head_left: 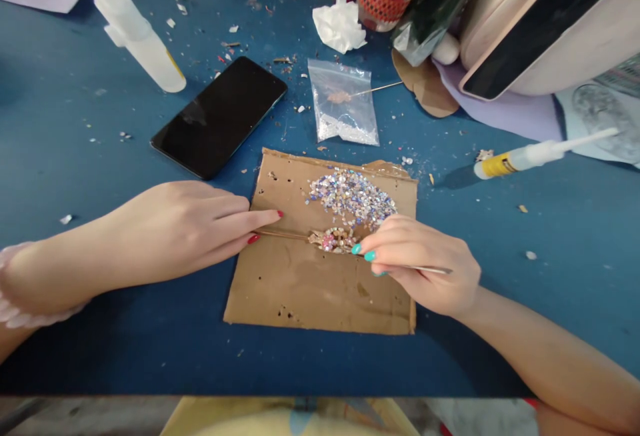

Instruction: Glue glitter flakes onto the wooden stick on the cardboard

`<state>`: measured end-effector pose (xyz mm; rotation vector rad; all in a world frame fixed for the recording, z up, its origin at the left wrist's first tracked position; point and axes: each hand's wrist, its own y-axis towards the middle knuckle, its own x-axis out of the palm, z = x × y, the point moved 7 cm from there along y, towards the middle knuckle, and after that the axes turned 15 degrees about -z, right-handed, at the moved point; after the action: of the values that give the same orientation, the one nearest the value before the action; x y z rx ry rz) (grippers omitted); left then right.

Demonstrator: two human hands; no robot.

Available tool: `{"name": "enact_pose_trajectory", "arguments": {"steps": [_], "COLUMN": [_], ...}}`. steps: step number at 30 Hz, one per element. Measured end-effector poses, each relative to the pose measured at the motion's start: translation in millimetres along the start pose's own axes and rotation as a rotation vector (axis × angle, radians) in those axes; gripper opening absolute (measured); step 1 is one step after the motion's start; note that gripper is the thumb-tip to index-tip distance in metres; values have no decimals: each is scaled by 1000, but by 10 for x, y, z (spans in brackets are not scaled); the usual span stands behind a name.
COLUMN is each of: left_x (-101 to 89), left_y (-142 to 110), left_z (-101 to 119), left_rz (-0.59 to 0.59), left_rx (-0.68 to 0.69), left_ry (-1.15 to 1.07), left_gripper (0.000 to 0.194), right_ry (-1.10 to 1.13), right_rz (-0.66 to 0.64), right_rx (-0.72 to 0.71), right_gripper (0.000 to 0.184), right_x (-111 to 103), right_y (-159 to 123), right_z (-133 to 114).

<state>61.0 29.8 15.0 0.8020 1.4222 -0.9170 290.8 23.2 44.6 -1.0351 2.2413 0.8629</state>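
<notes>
My left hand (185, 229) lies on the left edge of a brown cardboard sheet (300, 289), its fingertips pinching the end of a thin wooden stick (283, 233). The stick's far end carries a small piece covered with rhinestones (336, 240). My right hand (420, 263) is closed in a pinch on a thin pointed tool (430, 269), its tip at the rhinestone piece. A pile of loose rhinestones (353, 196) lies on the cardboard just behind.
On the blue table (75, 156): a black phone (220, 116), a zip bag of rhinestones (344, 104), two glue bottles (135, 29) (530, 156), crumpled tissue (340, 24), and a pink case, jar and papers at the back right. Small scraps are scattered about.
</notes>
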Motion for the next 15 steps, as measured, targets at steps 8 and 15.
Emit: {"name": "enact_pose_trajectory", "arguments": {"steps": [8, 15], "left_x": [-1, 6], "left_y": [30, 13], "left_z": [3, -7], "left_rz": [4, -2], "left_rx": [3, 0], "left_ry": [-3, -11], "left_gripper": [38, 38], "right_ry": [-20, -42], "right_rz": [-2, -9], "right_rx": [-13, -30], "right_gripper": [7, 6], "right_x": [3, 5], "right_y": [-6, 19], "right_z": [-17, -54]}}
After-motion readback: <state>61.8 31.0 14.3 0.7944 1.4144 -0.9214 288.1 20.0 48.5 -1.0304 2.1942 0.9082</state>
